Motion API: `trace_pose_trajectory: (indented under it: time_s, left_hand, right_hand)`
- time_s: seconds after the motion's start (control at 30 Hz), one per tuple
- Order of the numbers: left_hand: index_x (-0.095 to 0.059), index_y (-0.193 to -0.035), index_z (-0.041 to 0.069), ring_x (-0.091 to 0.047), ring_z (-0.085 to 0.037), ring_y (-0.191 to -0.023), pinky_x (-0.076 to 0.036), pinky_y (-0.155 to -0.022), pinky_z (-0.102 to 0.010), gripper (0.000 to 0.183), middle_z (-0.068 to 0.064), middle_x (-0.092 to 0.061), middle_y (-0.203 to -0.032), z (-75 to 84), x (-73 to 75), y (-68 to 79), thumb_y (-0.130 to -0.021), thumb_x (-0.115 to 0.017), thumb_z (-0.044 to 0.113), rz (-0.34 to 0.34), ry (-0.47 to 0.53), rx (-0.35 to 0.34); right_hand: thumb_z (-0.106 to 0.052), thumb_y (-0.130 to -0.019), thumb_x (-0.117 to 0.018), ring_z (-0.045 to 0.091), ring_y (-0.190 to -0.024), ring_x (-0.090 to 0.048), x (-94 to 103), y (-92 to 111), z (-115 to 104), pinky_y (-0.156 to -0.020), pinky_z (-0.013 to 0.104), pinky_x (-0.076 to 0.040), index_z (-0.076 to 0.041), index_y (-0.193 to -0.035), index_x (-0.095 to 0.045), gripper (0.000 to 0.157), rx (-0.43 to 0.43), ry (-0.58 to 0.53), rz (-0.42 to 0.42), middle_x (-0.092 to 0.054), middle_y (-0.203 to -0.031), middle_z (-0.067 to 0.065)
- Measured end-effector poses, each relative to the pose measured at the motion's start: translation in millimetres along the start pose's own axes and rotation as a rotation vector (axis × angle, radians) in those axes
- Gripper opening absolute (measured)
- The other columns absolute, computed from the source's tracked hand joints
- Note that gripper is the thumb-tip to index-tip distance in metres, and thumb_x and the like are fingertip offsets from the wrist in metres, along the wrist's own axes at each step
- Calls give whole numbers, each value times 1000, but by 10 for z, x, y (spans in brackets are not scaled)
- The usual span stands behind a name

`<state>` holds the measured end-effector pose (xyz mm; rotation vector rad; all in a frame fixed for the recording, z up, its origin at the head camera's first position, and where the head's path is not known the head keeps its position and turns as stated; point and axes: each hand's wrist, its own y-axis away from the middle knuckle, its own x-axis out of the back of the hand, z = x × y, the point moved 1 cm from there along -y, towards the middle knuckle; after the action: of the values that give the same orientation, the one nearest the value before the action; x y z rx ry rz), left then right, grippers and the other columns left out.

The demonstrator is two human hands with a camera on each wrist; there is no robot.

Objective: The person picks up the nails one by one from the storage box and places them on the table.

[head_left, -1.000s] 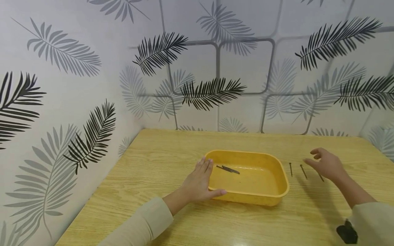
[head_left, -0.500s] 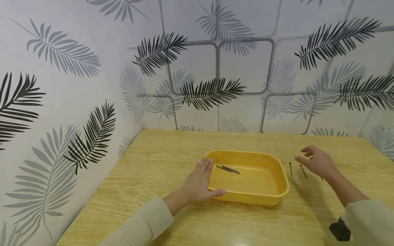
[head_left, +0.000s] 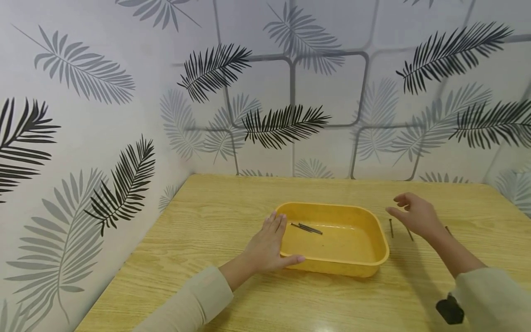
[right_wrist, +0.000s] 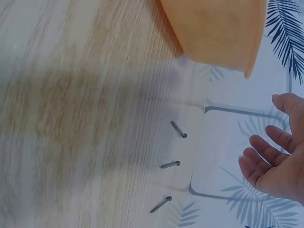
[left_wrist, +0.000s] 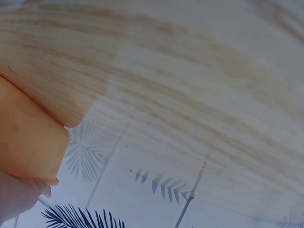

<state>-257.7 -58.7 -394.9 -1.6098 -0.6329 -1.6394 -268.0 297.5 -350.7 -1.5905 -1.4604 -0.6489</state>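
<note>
At the left of the head view, a pale wall printed with grey and black feathery leaves rises beside a light wood-grain table. From the bottom edge, a beige sleeve leads to the person's left hand, which rests against the left end of a yellow plastic tray, fingers straight along the rim, thumb spread out along the near side. The tray sits just right of the frame's center, below the middle; a small bunch of dark nails lies inside toward its left. To its right, three loose nails lie spaced apart on the table. Above them, at right, hangs the right hand, fingers loosely bent, thumb and fingertips apart, holding nothing. A dark object, unclear, shows by its cuff at lower right.
</note>
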Motion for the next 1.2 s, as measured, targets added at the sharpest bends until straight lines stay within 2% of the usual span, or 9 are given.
trace_pose_trajectory:
  time_s: [0.37, 1.2]
  left_hand:
    - [-12, -146, -6, -8, -33, -144, -18, -116, -40, 103, -20, -14, -154, 4, 10, 11, -84, -35, 73, -1, 6, 7]
    - [-14, -146, -6, -10, -33, -144, -18, -116, -40, 109, -21, -17, -153, -4, -3, 4, -80, -22, 80, 9, 7, -3]
  right_hand:
    - [-25, -92, -58, 47, -100, -53, -72, -50, -163, -80, 54, -48, 12, -115, -52, 44, 17, -22, -4, -55, -112, 35]
    - [-18, -87, -63, 39, -89, -58, -246, -77, -466, -78, 50, -49, 11, -105, -58, 34, 103, -48, -29, -62, -99, 28]
